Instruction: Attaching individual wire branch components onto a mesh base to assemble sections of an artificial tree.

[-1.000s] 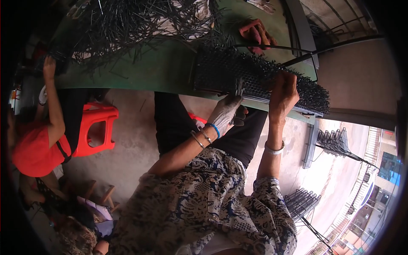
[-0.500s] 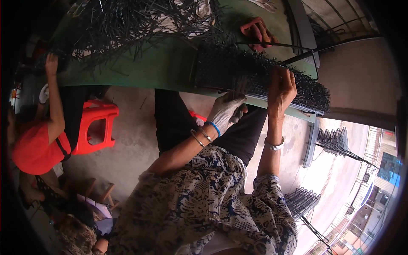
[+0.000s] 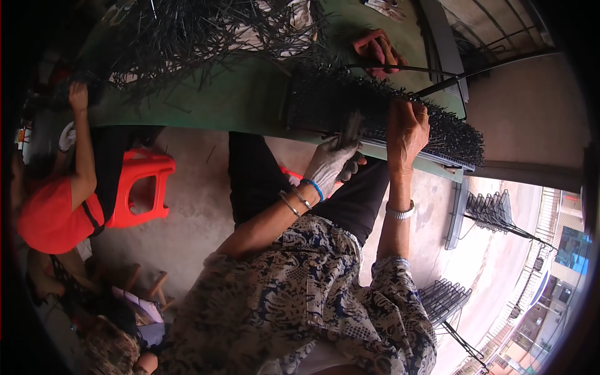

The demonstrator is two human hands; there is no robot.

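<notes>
Fingers of gloved left hand wrapped round dark strips, right hand curled over bristly block, can't tell if pinching; block spans its fingertips' 9 to 4 o'clock.

Colours: table at 12 o'clock, dull green. Loose strips at 11, black. Bristly block at 1–2, black. Crumpled gloves at 1, reddish-brown. Left hand: grey-white glove, bright blue band, silver bangles. Right hand: silver wristband. Shirt at 6, cream with dark-blue ornamental print. Trousers, plain black. Stool at 9, red. Co-worker's top at 9, red too. Floor, grey. Wire racks at 4, dark grey.
</notes>
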